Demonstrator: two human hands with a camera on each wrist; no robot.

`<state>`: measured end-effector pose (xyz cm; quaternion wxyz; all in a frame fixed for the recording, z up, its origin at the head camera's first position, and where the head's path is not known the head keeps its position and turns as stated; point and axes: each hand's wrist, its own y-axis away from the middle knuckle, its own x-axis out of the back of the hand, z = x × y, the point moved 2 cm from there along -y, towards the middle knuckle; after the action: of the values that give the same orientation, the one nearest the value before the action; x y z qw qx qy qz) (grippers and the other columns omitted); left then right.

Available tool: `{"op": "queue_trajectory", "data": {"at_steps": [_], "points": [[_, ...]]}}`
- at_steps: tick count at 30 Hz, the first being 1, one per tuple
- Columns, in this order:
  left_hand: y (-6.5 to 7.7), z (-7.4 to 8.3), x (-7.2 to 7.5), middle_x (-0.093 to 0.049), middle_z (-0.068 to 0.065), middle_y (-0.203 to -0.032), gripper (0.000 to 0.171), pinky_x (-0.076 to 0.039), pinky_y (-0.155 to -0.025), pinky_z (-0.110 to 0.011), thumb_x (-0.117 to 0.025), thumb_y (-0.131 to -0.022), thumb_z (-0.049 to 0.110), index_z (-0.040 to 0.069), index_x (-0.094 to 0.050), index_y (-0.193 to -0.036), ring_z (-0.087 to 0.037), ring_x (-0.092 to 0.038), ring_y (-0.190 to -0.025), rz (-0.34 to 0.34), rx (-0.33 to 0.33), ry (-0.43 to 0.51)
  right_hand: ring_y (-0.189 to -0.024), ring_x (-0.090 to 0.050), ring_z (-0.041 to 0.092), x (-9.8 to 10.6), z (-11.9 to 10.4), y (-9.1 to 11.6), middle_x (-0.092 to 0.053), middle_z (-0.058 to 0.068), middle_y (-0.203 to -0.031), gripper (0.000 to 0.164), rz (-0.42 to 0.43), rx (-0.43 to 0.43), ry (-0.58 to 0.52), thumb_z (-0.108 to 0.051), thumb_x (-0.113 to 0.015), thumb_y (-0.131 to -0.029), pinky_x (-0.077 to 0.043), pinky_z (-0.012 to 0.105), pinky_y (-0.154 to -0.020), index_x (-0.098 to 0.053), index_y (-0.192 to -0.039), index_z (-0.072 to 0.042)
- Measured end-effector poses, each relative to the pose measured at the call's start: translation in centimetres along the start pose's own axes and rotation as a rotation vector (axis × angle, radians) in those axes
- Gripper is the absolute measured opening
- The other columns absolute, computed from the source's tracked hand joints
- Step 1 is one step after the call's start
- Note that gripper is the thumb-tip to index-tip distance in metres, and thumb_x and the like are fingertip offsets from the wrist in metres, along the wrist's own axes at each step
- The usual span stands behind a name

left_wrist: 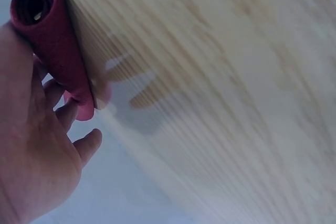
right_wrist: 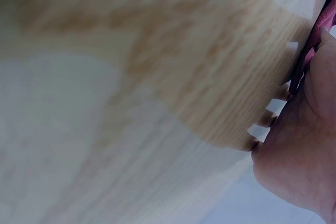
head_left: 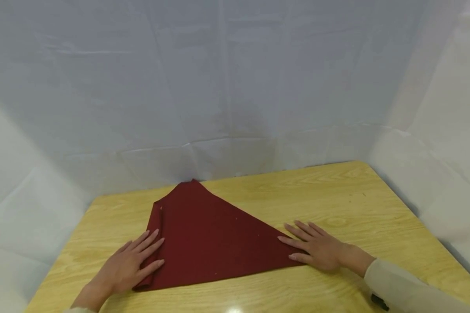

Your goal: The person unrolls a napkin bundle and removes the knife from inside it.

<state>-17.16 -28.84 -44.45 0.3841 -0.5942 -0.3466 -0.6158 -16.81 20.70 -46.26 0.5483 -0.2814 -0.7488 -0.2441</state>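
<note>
A dark red cloth (head_left: 215, 234) lies on the table, wide along the near side and narrowing toward the back. Its left side is turned over into a roll (head_left: 154, 226), whose spiral end (left_wrist: 32, 6) shows in the left wrist view. My left hand (head_left: 127, 267) rests across this roll with its fingers extended and slightly spread. On the cloth's right corner lies my right hand (head_left: 321, 250), palm down, fingers spread, partly on the cloth and partly on the wood. That corner is covered by the hand. In the right wrist view only a sliver of cloth (right_wrist: 328, 17) shows beside the right hand.
The light wooden table (head_left: 317, 191) has a rounded far right corner. Pale sheeting (head_left: 227, 87) hangs behind it and along both sides. A small dark object (head_left: 379, 301) shows by the right sleeve (head_left: 407, 287).
</note>
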Motion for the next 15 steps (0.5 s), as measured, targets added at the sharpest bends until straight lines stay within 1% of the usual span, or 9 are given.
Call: {"op": "queue_trajectory", "data": {"at_steps": [4, 8, 12, 15], "points": [[-0.4, 0.3, 0.1, -0.036, -0.006, -0.15, 0.062, -0.031, -0.104, -0.055, -0.042, -0.096, 0.058, 0.017, -0.049, -0.143, -0.029, -0.029, -0.138, 0.01, -0.004, -0.019, -0.142, -0.01, 0.039, -0.4, 0.4, 0.0, -0.018, 0.012, -0.157, 0.052, 0.006, -0.005, -0.003, -0.041, -0.035, -0.104, -0.014, 0.063, -0.107, -0.03, -0.152, -0.021], [-1.1, 1.0, 0.1, -0.038, -0.005, -0.149, 0.061, -0.03, -0.105, -0.054, -0.042, -0.097, 0.056, 0.017, -0.047, -0.144, -0.029, -0.029, -0.138, 0.022, -0.033, -0.025, -0.142, -0.01, 0.039, -0.8, 0.8, 0.0, -0.018, 0.012, -0.157, 0.052, 0.016, -0.003, -0.013, -0.042, -0.036, -0.104, -0.014, 0.064, -0.106, -0.029, -0.152, -0.024], [-1.8, 1.6, 0.0, -0.04, -0.005, -0.148, 0.057, -0.029, -0.106, -0.053, -0.043, -0.099, 0.051, 0.018, -0.046, -0.145, -0.029, -0.029, -0.138, 0.026, -0.082, -0.025, -0.141, -0.011, 0.042, -0.3, 0.4, -0.1, -0.019, 0.014, -0.156, 0.053, 0.008, 0.012, 0.005, -0.042, -0.034, -0.104, -0.016, 0.064, -0.106, -0.03, -0.152, -0.021], [-2.1, 1.9, 0.0, -0.044, -0.005, -0.145, 0.055, -0.028, -0.107, -0.052, -0.044, -0.099, 0.049, 0.018, -0.046, -0.144, -0.03, -0.031, -0.138, 0.023, -0.099, -0.026, -0.141, -0.011, 0.042, 0.0, 0.1, -0.2, -0.018, 0.015, -0.156, 0.053, 0.001, 0.013, 0.013, -0.041, -0.033, -0.104, -0.016, 0.064, -0.106, -0.029, -0.152, -0.02]]}}
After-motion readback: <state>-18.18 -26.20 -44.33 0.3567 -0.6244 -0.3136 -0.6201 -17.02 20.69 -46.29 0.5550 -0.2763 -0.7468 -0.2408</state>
